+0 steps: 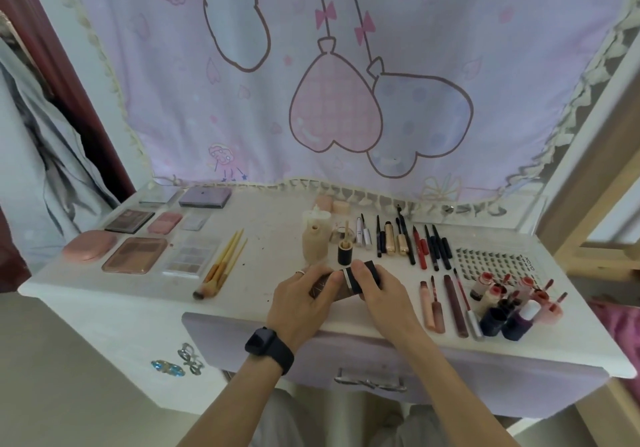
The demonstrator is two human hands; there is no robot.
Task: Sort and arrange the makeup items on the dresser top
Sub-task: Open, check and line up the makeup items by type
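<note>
Both hands meet at the front middle of the white dresser top (pixel 263 239). My left hand (pixel 301 299) grips the brown end of a foundation bottle (pixel 346 285) lying on its side. My right hand (pixel 379 291) grips its black cap end, where a silver band shows between my fingers. Just behind stand a beige foundation bottle (pixel 314 244) and a small black-capped bottle (pixel 345 251). Palettes and compacts (pixel 135 254) lie in rows at the left, with makeup brushes (pixel 223 266) beside them.
Pencils, mascaras and liners (pixel 408 240) lie in a row at back right. A lash tray (pixel 495 261), lip gloss tubes (pixel 446 303) and small bottles (pixel 512 304) fill the right front. A pink curtain (pixel 346 83) hangs behind. A drawer handle (pixel 369 382) sits below the dresser's front edge.
</note>
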